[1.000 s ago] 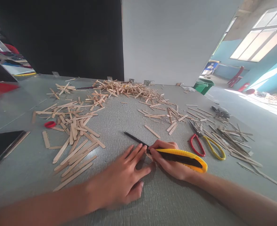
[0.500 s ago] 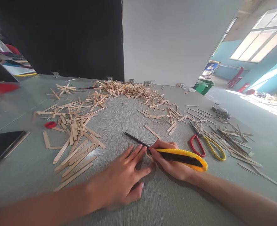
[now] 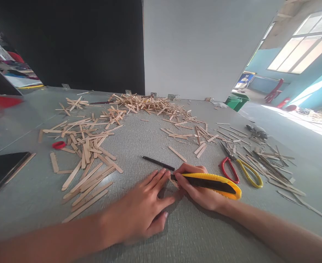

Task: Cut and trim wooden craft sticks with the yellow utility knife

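Note:
My right hand (image 3: 197, 186) grips a yellow and black utility knife (image 3: 212, 183), its front end pointing left and its handle end to the right. Flat on the table, with fingers spread, lies my left hand (image 3: 147, 204). Its fingertips press beside a short piece of wooden stick (image 3: 174, 181), partly covered, between the two hands. The knife's blade is hidden at the fingers. A black pen (image 3: 158, 162) lies just beyond my fingertips, touching neither hand clearly. Right of the knife rest scissors-like snips (image 3: 236, 159) with one red and one yellow handle.
Flat wooden sticks (image 3: 89, 149) lie loose on the left, with a red ring (image 3: 59, 145) among them. More are heaped in a pile (image 3: 150, 104) at the back, before an upright panel (image 3: 199, 47). A phone (image 3: 6, 168) is far left; thin strips (image 3: 276, 164) lie right.
The black pen has shifted slightly toward me at its tip. Both hands and the utility knife stay almost in place.

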`<state>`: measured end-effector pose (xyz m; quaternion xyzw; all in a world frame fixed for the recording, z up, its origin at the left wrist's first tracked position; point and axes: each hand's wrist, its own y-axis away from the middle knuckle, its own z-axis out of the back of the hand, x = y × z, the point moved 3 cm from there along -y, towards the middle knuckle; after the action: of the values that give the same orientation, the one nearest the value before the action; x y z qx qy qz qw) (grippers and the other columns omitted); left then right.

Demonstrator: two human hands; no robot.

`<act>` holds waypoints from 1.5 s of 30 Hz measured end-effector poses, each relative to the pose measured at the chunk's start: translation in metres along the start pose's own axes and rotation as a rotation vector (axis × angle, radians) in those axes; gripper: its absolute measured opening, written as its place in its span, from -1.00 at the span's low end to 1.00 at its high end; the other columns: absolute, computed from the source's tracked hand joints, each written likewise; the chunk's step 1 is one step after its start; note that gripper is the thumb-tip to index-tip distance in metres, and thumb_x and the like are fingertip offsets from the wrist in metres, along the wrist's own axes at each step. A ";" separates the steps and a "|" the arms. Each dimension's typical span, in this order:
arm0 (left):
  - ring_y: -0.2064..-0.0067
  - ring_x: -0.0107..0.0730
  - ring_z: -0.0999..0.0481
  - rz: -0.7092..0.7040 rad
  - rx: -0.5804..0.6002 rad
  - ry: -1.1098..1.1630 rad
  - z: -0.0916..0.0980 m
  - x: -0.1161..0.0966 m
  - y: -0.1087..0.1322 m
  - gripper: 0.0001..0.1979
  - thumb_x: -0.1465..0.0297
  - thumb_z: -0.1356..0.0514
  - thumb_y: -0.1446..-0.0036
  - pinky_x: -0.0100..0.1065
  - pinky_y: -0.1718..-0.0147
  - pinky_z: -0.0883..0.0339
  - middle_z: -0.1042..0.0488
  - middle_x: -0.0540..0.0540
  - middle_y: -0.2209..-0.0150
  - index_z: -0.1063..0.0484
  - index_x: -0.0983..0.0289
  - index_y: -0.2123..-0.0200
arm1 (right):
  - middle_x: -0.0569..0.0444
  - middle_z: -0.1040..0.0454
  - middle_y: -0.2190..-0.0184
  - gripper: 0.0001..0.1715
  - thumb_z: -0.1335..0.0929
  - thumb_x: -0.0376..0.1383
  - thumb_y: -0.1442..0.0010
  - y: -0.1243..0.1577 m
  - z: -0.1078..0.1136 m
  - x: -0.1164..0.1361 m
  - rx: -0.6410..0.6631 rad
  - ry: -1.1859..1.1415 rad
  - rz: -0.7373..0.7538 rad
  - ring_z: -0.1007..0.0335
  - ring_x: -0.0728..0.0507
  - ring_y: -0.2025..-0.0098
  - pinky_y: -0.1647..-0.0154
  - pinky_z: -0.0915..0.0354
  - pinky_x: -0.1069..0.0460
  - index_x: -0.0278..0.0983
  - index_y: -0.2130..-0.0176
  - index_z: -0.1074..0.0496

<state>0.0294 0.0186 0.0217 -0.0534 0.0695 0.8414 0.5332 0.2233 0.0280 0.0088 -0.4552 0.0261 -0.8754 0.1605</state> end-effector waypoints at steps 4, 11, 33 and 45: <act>-0.48 0.38 0.01 0.004 0.012 -0.007 0.000 0.000 0.000 -0.33 0.44 -0.20 -0.24 0.25 -0.37 -0.15 -0.03 0.56 -0.49 -0.26 0.26 -0.41 | 0.19 -0.46 0.54 -0.61 -0.28 -0.06 -0.44 0.000 0.000 0.001 0.007 -0.001 0.006 -0.36 -0.04 0.50 0.25 -0.24 -0.04 -0.20 0.36 -0.41; -0.48 0.40 0.00 0.006 0.018 -0.008 0.000 0.000 0.000 -0.31 0.43 -0.19 -0.25 0.27 -0.36 -0.15 -0.04 0.57 -0.48 -0.22 0.26 -0.44 | 0.18 -0.45 0.52 -0.58 -0.25 -0.07 -0.45 -0.002 0.001 0.000 0.024 0.019 -0.005 -0.35 -0.05 0.49 0.22 -0.25 -0.06 -0.19 0.40 -0.37; -0.48 0.39 -0.08 0.008 -0.033 0.032 -0.003 0.000 0.002 -0.24 0.44 -0.22 -0.23 0.27 -0.36 -0.18 -0.08 0.48 -0.49 -0.17 0.21 -0.47 | 0.18 -0.32 0.55 -0.56 -0.23 -0.12 -0.46 -0.001 0.001 0.003 0.025 0.064 0.058 -0.18 -0.05 0.52 0.40 -0.17 -0.01 -0.16 0.46 -0.22; -0.48 0.39 -0.09 -0.004 -0.066 0.048 -0.004 0.002 0.002 -0.20 0.46 -0.21 -0.19 0.28 -0.36 -0.17 -0.02 0.40 -0.52 -0.12 0.18 -0.49 | 0.19 -0.31 0.56 -0.57 -0.26 -0.11 -0.46 0.002 0.000 -0.001 -0.021 0.047 0.086 -0.17 -0.03 0.53 0.43 -0.17 0.01 -0.17 0.45 -0.26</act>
<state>0.0269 0.0187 0.0176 -0.0911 0.0545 0.8407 0.5310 0.2244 0.0269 0.0073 -0.4347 0.0584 -0.8778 0.1927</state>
